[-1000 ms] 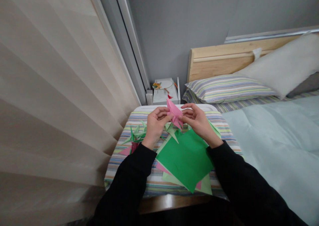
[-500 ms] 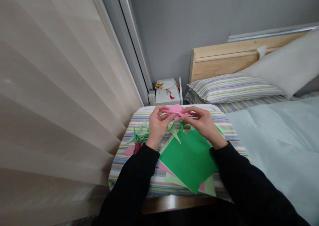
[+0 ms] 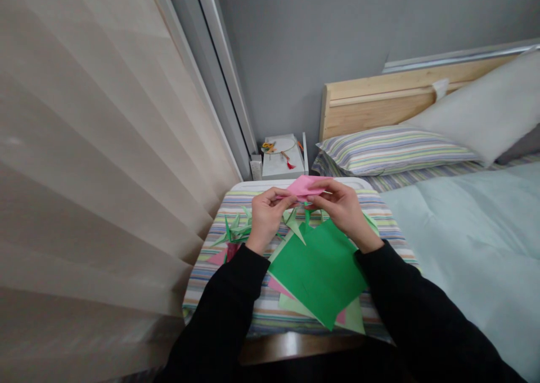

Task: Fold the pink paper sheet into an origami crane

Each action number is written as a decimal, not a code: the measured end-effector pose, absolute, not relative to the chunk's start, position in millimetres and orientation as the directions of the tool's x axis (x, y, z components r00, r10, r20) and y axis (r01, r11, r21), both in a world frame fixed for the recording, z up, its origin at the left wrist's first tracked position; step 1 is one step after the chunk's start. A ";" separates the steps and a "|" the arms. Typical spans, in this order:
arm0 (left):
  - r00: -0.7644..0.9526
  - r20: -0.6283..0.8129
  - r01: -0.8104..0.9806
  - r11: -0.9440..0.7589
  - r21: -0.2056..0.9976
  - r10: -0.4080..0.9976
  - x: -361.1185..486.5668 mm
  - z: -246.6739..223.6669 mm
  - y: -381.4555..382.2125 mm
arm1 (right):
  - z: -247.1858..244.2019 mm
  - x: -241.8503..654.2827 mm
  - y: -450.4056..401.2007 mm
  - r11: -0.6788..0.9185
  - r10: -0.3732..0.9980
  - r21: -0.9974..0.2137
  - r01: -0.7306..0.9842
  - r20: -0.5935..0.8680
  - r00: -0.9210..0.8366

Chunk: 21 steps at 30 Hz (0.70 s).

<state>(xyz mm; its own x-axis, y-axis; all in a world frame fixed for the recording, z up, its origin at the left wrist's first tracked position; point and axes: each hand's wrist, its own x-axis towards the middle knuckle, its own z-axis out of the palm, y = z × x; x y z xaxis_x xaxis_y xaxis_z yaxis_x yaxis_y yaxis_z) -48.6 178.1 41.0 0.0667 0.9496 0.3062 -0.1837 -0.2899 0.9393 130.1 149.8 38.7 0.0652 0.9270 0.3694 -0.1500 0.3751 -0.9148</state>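
Between my two hands a folded piece of pink origami paper (image 3: 306, 186) is held up above the far part of the small table. My left hand (image 3: 268, 211) pinches its left side between thumb and fingers. With thumb and fingers closed, my right hand (image 3: 341, 206) grips the right side. Below them lies a green paper square (image 3: 318, 270), on top of light green and pink sheets (image 3: 301, 306). Folded green paper pieces (image 3: 236, 229) lie left of my left hand, and a pale green folded piece (image 3: 294, 222) sits beneath the pink paper.
A striped cloth (image 3: 206, 282) covers the table. Beyond it stands a white cabinet (image 3: 280, 168) bearing a round fan with a red tassel (image 3: 289, 162). A pleated curtain (image 3: 105, 175) hangs at left; the bed with a pale blue cover (image 3: 468, 231) is at right.
The pink paper has turned between my fingers, and a broader flat face now shows above them. Both hands stay in nearly the same place.
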 end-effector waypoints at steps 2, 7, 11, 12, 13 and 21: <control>0.076 0.300 -0.194 -0.281 0.940 0.951 -49.5 39.0 180.0 | 38.1 132.6 151.6 0.395 0.918 -0.909 -0.133 0.385 0.092; 0.083 0.313 -0.211 -0.290 0.933 0.946 -49.5 35.5 183.8 | 36.9 133.7 151.6 0.418 0.906 -0.904 -0.088 0.408 0.115; 0.175 0.334 -0.159 -0.308 0.938 0.926 -46.3 37.6 180.5 | 35.6 127.5 148.9 0.432 0.898 -0.901 -0.040 0.426 0.108; 0.185 0.340 -0.144 -0.317 0.938 0.922 -46.0 38.2 179.9 | 35.4 126.5 148.4 0.435 0.897 -0.900 -0.029 0.430 0.099; 0.189 0.345 -0.130 -0.324 0.937 0.920 -46.1 38.8 179.6 | 35.5 126.1 148.1 0.437 0.897 -0.899 -0.019 0.434 0.089; 0.251 0.361 -0.094 -0.349 0.932 0.898 -53.0 41.7 180.1 | 37.3 135.6 150.5 0.463 0.886 -0.886 0.022 0.464 0.008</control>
